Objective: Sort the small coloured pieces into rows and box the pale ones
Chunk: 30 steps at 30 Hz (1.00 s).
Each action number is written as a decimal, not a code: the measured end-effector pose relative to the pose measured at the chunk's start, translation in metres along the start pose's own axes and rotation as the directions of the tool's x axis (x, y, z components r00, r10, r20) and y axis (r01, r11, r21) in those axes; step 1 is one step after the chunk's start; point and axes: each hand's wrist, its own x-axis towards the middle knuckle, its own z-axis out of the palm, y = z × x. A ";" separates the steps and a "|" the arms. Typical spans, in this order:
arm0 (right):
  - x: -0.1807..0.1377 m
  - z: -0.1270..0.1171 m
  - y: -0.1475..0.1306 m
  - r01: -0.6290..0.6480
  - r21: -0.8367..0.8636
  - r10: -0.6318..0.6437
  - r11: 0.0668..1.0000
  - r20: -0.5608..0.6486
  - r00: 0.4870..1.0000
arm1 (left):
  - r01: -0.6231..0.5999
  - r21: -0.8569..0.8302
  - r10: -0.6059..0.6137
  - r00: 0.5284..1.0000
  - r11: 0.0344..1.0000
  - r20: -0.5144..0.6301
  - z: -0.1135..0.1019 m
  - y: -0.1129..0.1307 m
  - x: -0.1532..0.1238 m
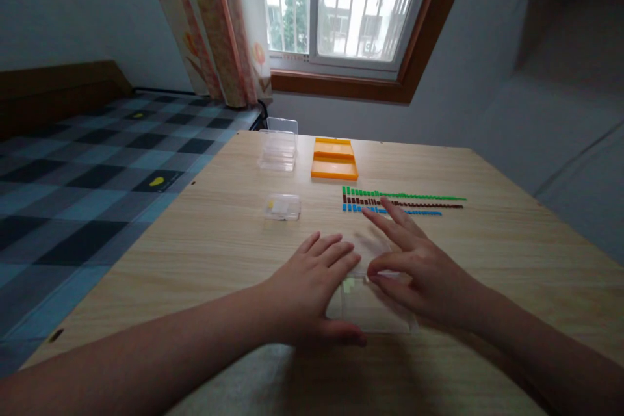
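Observation:
A clear flat plastic case (377, 315) lies on the table in front of me, with a few pale yellow-green small pieces (349, 285) at its upper left. Across its left side lies my left hand (312, 289), open, fingers stretched and thumb along the near edge. Over the case's right part, my right hand (424, 270) pinches thumb and index finger together; whatever is between the tips is too small to make out. Its other fingers point toward rows of small green pieces (361, 192), brown pieces (358, 200) and blue pieces (355, 208), partly covering them.
Farther back stand an open clear plastic box (279, 149) and an open orange case (334, 166). A small clear box (283, 207) with something white and yellow inside sits left of the rows. A checked bed (97, 162) adjoins the wooden table (219, 240) on the left.

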 end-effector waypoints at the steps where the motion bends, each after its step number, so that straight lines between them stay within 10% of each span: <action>1: -0.001 0.002 -0.006 0.014 0.010 -0.014 1.000 0.015 1.000 | -0.004 -0.003 0.004 1.000 1.000 -0.005 0.001 0.000 0.000; 30: 0.004 0.001 -0.011 0.230 0.098 -0.241 0.968 0.114 0.964 | -0.007 0.024 0.006 1.000 1.000 0.019 -0.001 0.001 0.001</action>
